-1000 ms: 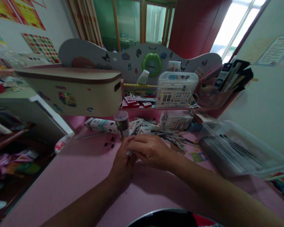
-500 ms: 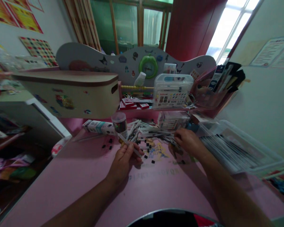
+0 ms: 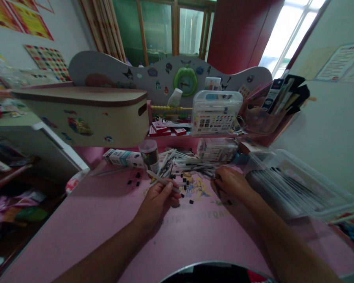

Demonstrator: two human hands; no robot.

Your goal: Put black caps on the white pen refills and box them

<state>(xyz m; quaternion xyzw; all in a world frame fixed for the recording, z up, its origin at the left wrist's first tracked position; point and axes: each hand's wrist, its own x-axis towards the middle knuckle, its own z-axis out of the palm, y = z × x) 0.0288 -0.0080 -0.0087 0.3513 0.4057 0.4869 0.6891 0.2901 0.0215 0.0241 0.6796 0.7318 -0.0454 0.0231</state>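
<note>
My left hand [image 3: 162,193] is closed around a slim white pen [image 3: 159,178], its far end pointing up and left toward a clear plastic cup [image 3: 149,154]. My right hand [image 3: 228,180] is at the right end of a loose pile of white and dark pens [image 3: 194,166]. Its fingers are bent down and pressed together; what they pinch, if anything, is hidden. Small black pieces like caps lie between my hands, one of them a black cap [image 3: 191,202] on the pink desk [image 3: 183,239]. More black pieces [image 3: 138,175] lie left of the cup.
A clear plastic box [image 3: 321,184] with rows of similar pens stands at the right. Behind the pile are a clear case [image 3: 216,149] and a long printed carton [image 3: 124,158]. A lidded cream bin [image 3: 85,122] and a handled marker case [image 3: 216,114] sit on the shelf above.
My right hand has shifted slightly left and down at the pile's edge. My left hand has moved a little to the right, still holding the white pen, which now lies flatter.
</note>
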